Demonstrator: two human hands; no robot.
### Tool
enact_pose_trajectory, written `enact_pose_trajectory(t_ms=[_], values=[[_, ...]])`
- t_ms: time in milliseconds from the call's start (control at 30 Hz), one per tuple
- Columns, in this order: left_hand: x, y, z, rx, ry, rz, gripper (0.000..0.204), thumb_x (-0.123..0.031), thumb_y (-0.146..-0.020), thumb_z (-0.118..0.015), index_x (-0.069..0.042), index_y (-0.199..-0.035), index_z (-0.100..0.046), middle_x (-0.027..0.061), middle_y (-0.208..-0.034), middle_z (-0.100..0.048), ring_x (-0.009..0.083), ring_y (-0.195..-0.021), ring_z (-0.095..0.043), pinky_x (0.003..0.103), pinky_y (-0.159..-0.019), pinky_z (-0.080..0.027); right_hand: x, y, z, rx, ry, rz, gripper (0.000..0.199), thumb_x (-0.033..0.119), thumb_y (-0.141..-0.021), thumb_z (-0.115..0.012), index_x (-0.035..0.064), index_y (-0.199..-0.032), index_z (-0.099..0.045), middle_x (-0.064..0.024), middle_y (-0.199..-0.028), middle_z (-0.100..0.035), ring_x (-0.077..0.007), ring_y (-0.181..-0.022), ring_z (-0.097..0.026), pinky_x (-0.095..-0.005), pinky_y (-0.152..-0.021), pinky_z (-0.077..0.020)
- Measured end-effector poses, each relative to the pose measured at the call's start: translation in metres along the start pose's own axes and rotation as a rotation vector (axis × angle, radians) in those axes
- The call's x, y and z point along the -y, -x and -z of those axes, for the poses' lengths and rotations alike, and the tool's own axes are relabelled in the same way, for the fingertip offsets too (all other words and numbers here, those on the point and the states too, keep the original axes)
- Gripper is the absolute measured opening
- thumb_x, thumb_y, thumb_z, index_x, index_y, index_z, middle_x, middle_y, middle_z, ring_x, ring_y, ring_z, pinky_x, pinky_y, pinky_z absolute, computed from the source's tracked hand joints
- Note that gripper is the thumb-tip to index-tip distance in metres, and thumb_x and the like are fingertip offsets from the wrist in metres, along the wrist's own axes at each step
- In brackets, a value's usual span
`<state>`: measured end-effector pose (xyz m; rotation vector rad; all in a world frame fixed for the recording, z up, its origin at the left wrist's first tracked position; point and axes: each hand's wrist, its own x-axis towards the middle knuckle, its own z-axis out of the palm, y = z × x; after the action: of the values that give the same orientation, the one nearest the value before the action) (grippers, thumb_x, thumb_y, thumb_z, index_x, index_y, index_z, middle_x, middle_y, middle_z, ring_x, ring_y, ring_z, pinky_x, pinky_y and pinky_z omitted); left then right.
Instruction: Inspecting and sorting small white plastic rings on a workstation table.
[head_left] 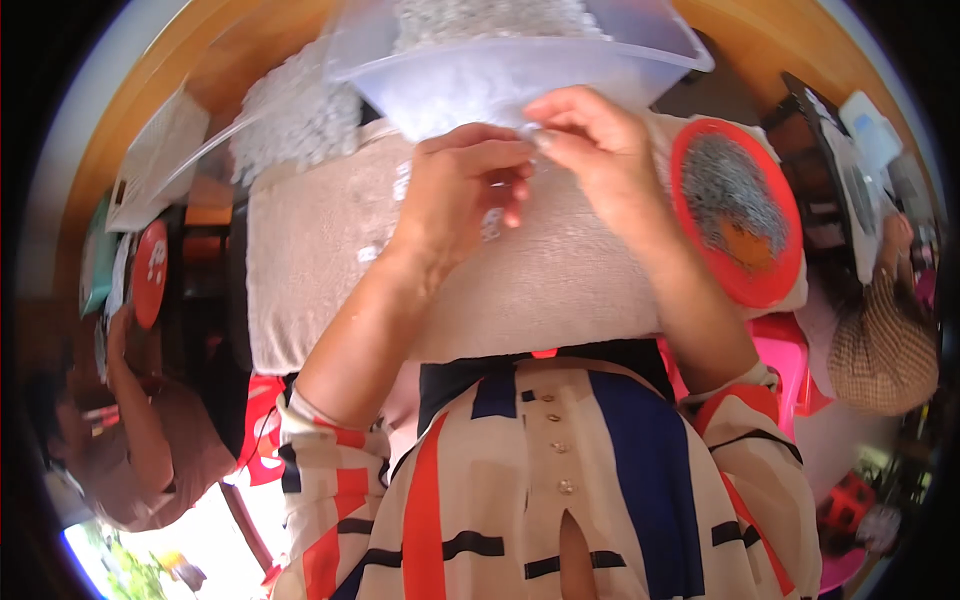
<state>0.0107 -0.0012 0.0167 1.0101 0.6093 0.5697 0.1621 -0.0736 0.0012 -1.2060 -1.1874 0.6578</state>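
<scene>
Your left hand (468, 185) was curled over the far middle of the pale beige cloth-covered table (320, 290), fingers bent inward and pressed toward the thumb on a small clear glittery piece (492, 222); how firmly it was pinched could not be told. Your right hand (590, 150) sat just beside it, thumb and forefinger pressed together on a tiny clear bit at the near wall of the clear rectangular plastic tub (520, 75). The two hands nearly touched. Both forearms rose bare from the lower edge out of striped red, blue and cream sleeves.

The tub stood at the far edge of the table, translucent and smooth, filled with pale grainy pieces. A clear plastic bag of small white beads (290, 115) lay at the far left corner. A round red-rimmed tray holding grey and orange grains (735, 210) lay at the right edge. The cloth looked soft and finely napped.

Other seated people worked to the left and the right. Warm orange wood curved behind the table.
</scene>
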Motion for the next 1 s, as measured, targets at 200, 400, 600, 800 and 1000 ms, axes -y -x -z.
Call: enact_pose_trajectory(t_ms=[200,400,600,800,1000], values=[[0.011,-0.011,0.011,0.053,0.08,0.096,0.013,-0.013,-0.09,-0.055,0.0,-0.09,-0.059,0.0078,-0.076,-0.06,0.0161,-0.061,-0.058,0.029,-0.044,-0.046,-0.005,0.002,-0.006,0.094,-0.263,-0.165,0.011,-0.003,-0.091,-0.052,-0.0045,-0.101,-0.058,-0.0094,-0.082,-0.063,-0.0141,-0.071,-0.062,-0.029,-0.066,-0.052],[0.015,-0.011,0.004,0.005,0.079,0.04,0.016,-0.008,-0.092,-0.051,0.005,-0.098,-0.056,0.0109,-0.079,-0.059,0.018,-0.061,-0.058,0.029,-0.043,-0.047,0.004,0.003,-0.006,0.039,-0.237,-0.212,0.008,-0.005,-0.089,-0.054,-0.006,-0.096,-0.056,-0.0106,-0.075,-0.061,-0.0167,-0.06,-0.062,-0.0294,-0.056,-0.0508],[0.015,-0.011,0.005,-0.002,0.069,0.009,0.017,-0.008,-0.092,-0.05,0.005,-0.1,-0.055,0.0114,-0.078,-0.059,0.0181,-0.062,-0.058,0.028,-0.044,-0.046,0.005,0.006,-0.005,0.055,-0.205,-0.162,0.012,-0.008,-0.083,-0.056,-0.0082,-0.095,-0.056,-0.0118,-0.075,-0.061,-0.0167,-0.059,-0.062,-0.0296,-0.056,-0.05],[0.014,-0.008,0.0,-0.038,0.035,-0.024,0.017,-0.009,-0.092,-0.051,0.006,-0.099,-0.057,0.0106,-0.074,-0.059,0.0167,-0.058,-0.057,0.027,-0.043,-0.044,0.0,0.002,-0.008,-0.006,-0.118,-0.138,0.009,-0.005,-0.082,-0.059,-0.0072,-0.091,-0.059,-0.0118,-0.077,-0.064,-0.0176,-0.068,-0.063,-0.0305,-0.061,-0.0494],[0.008,-0.002,-0.011,-0.12,-0.155,-0.089,0.016,-0.01,-0.091,-0.054,0.005,-0.092,-0.06,0.0101,-0.068,-0.059,0.0153,-0.05,-0.055,0.026,-0.041,-0.043,0.002,0.004,-0.007,0.0,0.107,-0.08,0.01,-0.002,-0.081,-0.062,-0.0045,-0.09,-0.06,-0.0115,-0.076,-0.064,-0.0175,-0.071,-0.062,-0.0324,-0.065,-0.0488]])
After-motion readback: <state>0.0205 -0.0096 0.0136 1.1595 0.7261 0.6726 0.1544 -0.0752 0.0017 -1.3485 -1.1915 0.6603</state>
